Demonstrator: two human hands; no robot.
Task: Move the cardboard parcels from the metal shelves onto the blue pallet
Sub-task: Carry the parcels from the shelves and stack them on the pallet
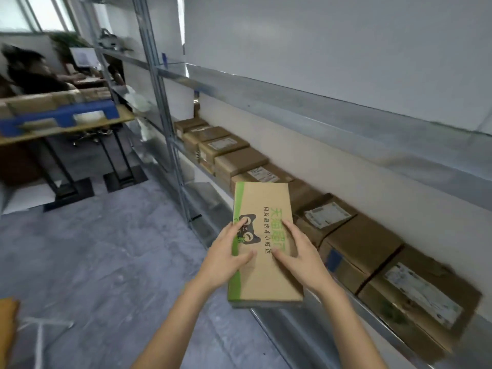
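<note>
I hold a flat cardboard parcel (262,209) with a green stripe and a black cat logo in front of the metal shelf (314,328). My left hand (226,251) grips its left edge, thumb and forefinger on the printed face. My right hand (300,251) grips its right side the same way. Several more brown parcels (362,243) stand in a row on the shelf behind it. The blue pallet (64,117) lies on a table at the far left, with parcels (40,101) on it.
A shelf upright (170,134) stands just left of the parcel row. The upper shelf board (346,121) overhangs the row. The pallet's table (80,129) has black legs on grey floor (93,262). A person (29,73) sits behind the table.
</note>
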